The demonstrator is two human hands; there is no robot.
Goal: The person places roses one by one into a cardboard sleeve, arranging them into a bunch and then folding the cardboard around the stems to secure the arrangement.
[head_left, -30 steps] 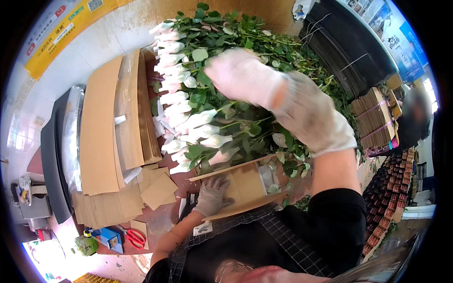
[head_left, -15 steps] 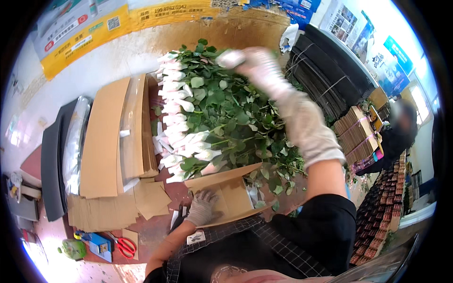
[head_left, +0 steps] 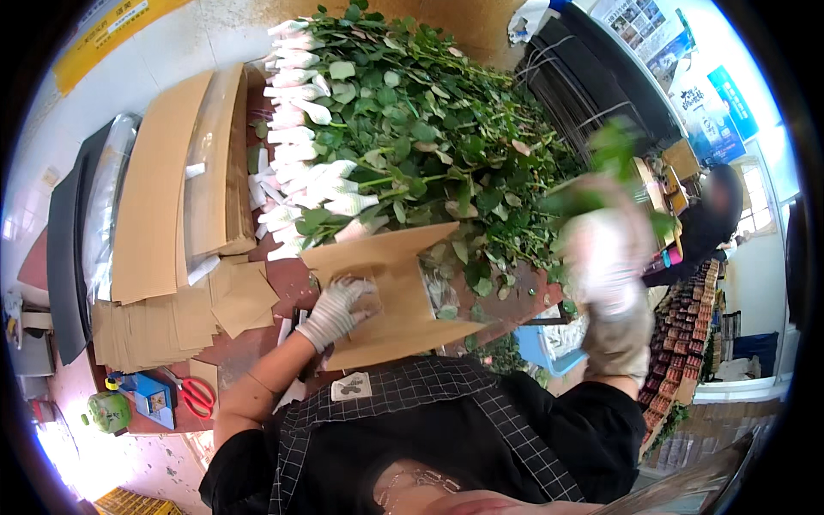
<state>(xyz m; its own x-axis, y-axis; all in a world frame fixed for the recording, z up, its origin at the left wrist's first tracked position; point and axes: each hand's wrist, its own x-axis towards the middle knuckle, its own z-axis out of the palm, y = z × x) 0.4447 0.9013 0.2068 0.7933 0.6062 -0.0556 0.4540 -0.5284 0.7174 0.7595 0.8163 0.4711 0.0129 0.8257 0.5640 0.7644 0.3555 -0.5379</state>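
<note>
My left hand (head_left: 336, 312), in a pale striped glove, rests with fingers apart on a folded brown cardboard piece (head_left: 403, 326) just in front of me. My right hand (head_left: 609, 245), gloved and with a beige sleeve cover, is off to the right beyond the table edge and smeared by motion. It grips a leafy flower stem (head_left: 614, 150), whose green leaves are blurred too; its flower end cannot be made out. Beside the cardboard lies a large pile of leafy stems (head_left: 429, 129), their flower heads in white net sleeves (head_left: 296, 154) lined up on the left.
Cardboard sheets (head_left: 163, 189) and black boards (head_left: 73, 249) stand left. Red scissors (head_left: 197, 396), a blue tape dispenser (head_left: 154, 399) and a green bottle (head_left: 109, 412) sit near left. Strapped black boards (head_left: 575, 94), a blue tub (head_left: 549, 348) and another person (head_left: 708, 223) are right.
My right hand has swung from the far side of the pile to the right and nearer, with a leafy stem. My left hand stays on the cardboard. The view has shifted.
</note>
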